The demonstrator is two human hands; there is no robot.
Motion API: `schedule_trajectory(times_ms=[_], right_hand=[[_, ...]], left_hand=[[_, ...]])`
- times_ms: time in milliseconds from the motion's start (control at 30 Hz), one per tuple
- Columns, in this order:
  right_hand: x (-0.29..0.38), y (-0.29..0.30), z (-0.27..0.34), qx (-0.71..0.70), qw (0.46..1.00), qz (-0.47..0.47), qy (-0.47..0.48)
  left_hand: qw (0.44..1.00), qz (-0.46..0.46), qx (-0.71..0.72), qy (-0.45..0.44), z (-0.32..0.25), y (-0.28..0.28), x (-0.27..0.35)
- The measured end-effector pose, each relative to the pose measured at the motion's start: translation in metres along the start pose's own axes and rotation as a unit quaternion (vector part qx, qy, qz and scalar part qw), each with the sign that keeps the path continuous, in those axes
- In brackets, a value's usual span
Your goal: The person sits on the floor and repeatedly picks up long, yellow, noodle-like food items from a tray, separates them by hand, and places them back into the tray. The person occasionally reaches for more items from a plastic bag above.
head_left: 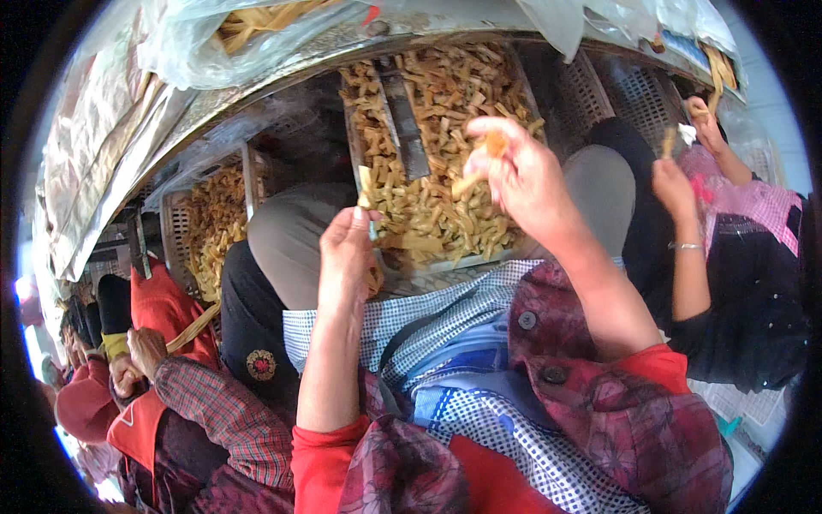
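My left hand (347, 234) is closed around the lower end of a short pale yellowish strip (365, 186), which stands up from between thumb and fingers. To its right my right hand (514, 167) is raised over the crate, fingers curled around an orange-brown piece (494, 144); a tan strip (469, 185) sticks out below its fingers. What these pieces are made of cannot be told. Under both hands, a crate (443, 263) in front of my lap holds a heap of short, knotted-looking tan pieces (462, 218). A dark flat bar (408, 128) lies lengthwise in the heap.
A second crate (174, 225) of similar pieces is at the left. Mesh-sided plastic crates (642, 96) stand at the upper right. Beyond runs a table edge (308, 61) with clear plastic sheeting (186, 58). Co-workers sit close on both sides, a plaid sleeve (225, 411) left, a forearm (690, 270) right.
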State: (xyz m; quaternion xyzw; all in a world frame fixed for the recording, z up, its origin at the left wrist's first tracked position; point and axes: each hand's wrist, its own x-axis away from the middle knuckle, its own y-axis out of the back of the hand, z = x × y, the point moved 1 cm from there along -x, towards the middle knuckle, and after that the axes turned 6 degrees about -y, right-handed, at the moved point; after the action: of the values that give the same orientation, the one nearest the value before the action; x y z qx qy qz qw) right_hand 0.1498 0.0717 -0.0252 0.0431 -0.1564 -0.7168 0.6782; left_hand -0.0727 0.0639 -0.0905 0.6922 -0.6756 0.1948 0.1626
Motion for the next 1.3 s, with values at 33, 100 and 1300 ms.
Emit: schedule_trajectory(times_ms=[33,100,1300], right_hand=[[0.016,0.002,0.016,-0.011,0.999,0.034,-0.011],[0.044,0.011,0.041,0.013,0.988,0.110,0.105],[0.095,0.045,0.033,0.258,0.944,0.116,0.171]], left_hand=[[0.997,0.008,0.049,-0.054,-0.004,0.000,0.006],[0.992,0.048,0.074,-0.087,-0.025,-0.008,0.014],[0.826,0.233,-0.393,-0.330,-0.062,-0.067,0.130]])
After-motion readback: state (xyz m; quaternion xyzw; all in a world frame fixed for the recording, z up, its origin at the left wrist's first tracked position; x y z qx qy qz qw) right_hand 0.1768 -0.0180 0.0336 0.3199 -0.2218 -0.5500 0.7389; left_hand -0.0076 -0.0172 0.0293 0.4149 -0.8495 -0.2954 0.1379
